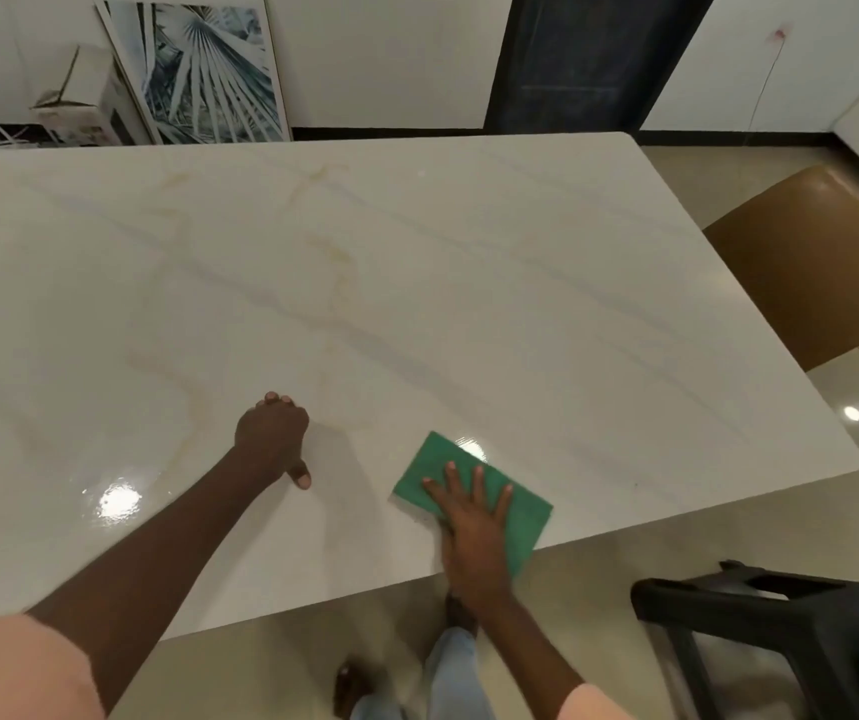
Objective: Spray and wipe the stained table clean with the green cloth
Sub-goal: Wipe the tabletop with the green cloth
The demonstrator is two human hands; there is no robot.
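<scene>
At the near edge of the white marble-look table [469, 283], the green cloth [515, 504] lies flat, one corner reaching just past the rim, and the right hand [474, 532] presses down on it with straight, spread fingers rather than gripping it. To its left, apart from the cloth, the left hand [274, 439] leans on the bare tabletop with its fingers curled under, thumb stuck out toward the person, holding nothing. Faint yellowish streaks [333, 262] run across the middle of the table, and wet shine shows near the left forearm and just beyond the cloth. A tan chair [812, 267] stands at the right side, a black stool [760, 621] near the front right corner. Against the far wall lean a framed palm-leaf print [203, 70] and a white cardboard box [84, 101]; any print on the box is too blurred to read.
</scene>
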